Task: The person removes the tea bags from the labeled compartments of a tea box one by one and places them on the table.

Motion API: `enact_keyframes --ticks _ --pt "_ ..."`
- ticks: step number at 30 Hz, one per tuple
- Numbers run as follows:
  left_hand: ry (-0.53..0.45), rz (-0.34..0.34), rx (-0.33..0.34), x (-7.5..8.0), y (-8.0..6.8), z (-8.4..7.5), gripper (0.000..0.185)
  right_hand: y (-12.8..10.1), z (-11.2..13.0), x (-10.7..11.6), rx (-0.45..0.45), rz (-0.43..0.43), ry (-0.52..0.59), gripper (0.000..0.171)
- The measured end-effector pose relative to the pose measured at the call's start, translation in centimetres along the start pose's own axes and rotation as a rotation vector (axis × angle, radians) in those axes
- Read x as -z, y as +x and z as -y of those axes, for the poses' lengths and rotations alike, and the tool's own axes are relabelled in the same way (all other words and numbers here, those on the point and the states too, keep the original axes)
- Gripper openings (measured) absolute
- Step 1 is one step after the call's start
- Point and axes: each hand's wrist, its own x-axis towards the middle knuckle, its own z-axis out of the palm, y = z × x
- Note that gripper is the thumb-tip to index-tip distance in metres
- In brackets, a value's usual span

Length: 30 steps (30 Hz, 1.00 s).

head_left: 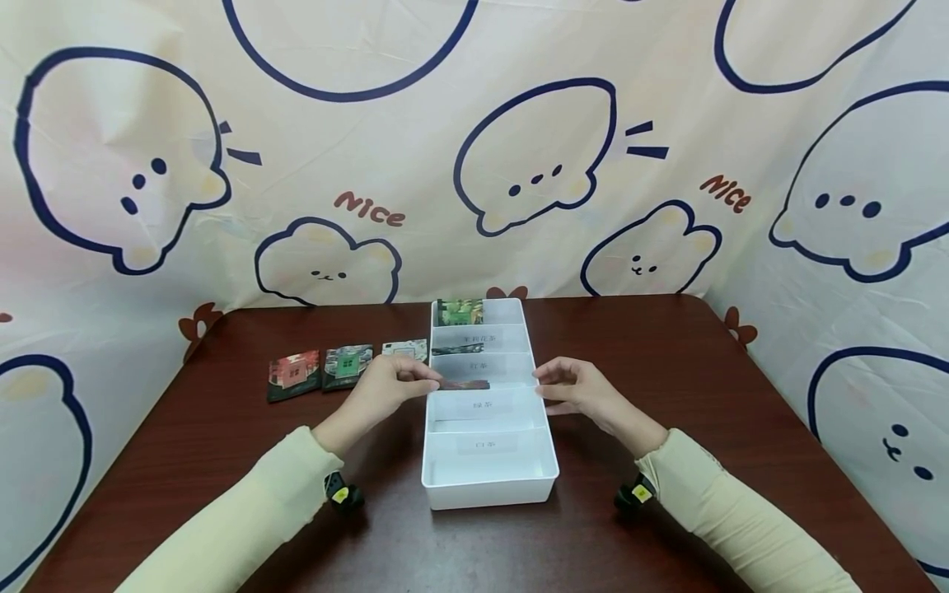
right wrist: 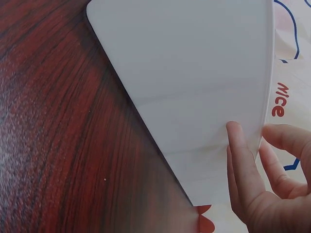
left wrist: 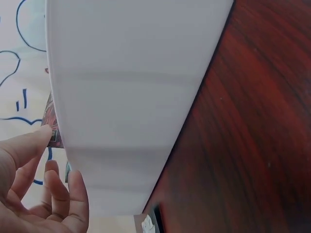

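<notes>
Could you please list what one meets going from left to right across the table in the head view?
Red packet → green packet → pale packet → left hand → white divided tray → right hand.

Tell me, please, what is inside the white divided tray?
The white tray holds a green packet in its far compartment, a dark packet in the next, and paper labels. The left hand holds another packet over it. Compartment floors are partly hidden.

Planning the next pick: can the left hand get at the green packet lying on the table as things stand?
Probably not yet: the left hand pinches a dark packet over the white tray. The green packet lies uncovered right beside it.
</notes>
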Motion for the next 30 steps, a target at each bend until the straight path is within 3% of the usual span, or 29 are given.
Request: enact_keyframes --ticks 4,11,18,22,26,30 --pt "-0.030 -0.003 -0.019 0.3 0.1 -0.2 0.009 0.0 0.0 0.0 0.000 -0.001 0.000 0.038" --pt "-0.135 -0.052 -0.111 1.3 0.1 -1.6 0.014 0.1 -0.1 0.0 -0.003 -0.004 0.004 0.037" --pt "-0.312 -0.220 -0.234 3.4 0.1 -3.2 0.026 0.0 0.0 -0.1 -0.007 -0.010 0.000 0.038" --pt "-0.390 -0.318 -0.284 4.9 0.0 -3.4 0.027 0.0 0.0 -0.1 -0.012 -0.010 0.004 0.038" --pt "-0.435 -0.375 -0.261 6.3 -0.2 -3.0 0.025 0.0 0.0 -0.1 -0.012 -0.009 0.005 0.038" --pt "-0.539 -0.373 -0.184 7.2 -0.5 -2.6 0.022 0.0 -0.1 -0.1 -0.011 -0.003 0.018 0.038"
